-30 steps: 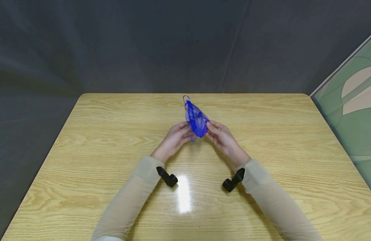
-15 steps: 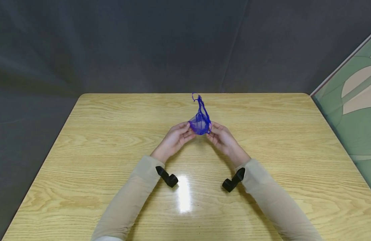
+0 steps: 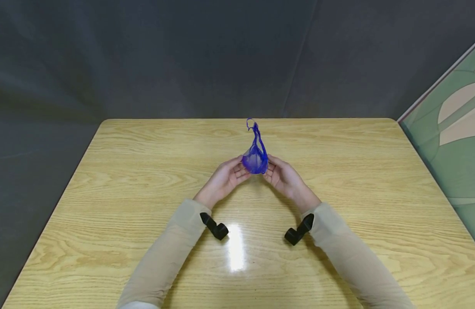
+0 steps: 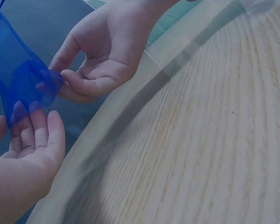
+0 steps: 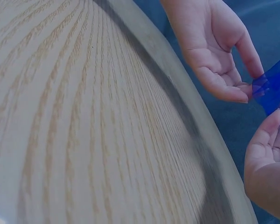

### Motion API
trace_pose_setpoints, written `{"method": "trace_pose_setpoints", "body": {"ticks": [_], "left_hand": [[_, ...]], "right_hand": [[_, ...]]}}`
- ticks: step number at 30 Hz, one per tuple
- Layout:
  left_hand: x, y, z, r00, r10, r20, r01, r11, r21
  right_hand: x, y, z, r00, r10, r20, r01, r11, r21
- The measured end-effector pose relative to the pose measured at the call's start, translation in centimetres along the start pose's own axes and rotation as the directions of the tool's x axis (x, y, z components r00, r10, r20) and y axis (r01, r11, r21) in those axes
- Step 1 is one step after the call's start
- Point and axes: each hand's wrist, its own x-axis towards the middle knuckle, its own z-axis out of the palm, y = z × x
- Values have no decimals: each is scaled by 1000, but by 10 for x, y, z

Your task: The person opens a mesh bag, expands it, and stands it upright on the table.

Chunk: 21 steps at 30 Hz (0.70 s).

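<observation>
A small sheer blue drawstring pouch (image 3: 255,163) hangs between both hands over the far middle of the table. Its gathered neck and loose cords (image 3: 257,132) point toward the back edge, with one cord forming a loop. My left hand (image 3: 226,177) pinches the pouch's left corner, thumb on the near side and other fingers behind. On the opposite side, my right hand (image 3: 284,178) pinches the right corner. In the left wrist view, the translucent pouch (image 4: 30,86) shows fingertips through its fabric. The right wrist view catches only part of the pouch (image 5: 276,88), cut off by the frame edge.
A light wood-grain table (image 3: 144,171) spreads beneath the arms. Behind it hangs a dark curtain (image 3: 202,60), and a green patterned panel (image 3: 453,150) stands along the right side. Black wrist mounts (image 3: 215,226) sit on both sleeves.
The pouch has turned: its top, earlier leaning to the left, now stands nearly straight up toward the back, and its bottom has rounded out. Both hands stay in nearly the same place.
</observation>
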Motion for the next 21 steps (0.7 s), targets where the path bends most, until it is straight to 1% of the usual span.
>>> {"method": "trace_pose_setpoints", "body": {"ticks": [2,5,10,16,18,21], "left_hand": [[1,0,0,1000,-4,-10,4,1000,22],[1,0,0,1000,-7,-8,7,999,46],[1,0,0,1000,-2,3,2,1000,25],[0,0,-1,1000,-3,-3,3,1000,14],[-1,0,0,1000,-9,-9,9,1000,-7],[-1,0,0,1000,-25,-18,24,999,-45]], "right_hand": [[0,0,1,1000,6,-11,-6,1000,-18],[0,0,3,999,5,-36,-7,999,-49],[-1,0,2,999,6,-44,-8,999,-45],[0,1,2,1000,-6,-6,7,1000,30],[1,1,2,1000,-14,12,13,998,68],[1,1,3,1000,-21,16,19,994,112]]}}
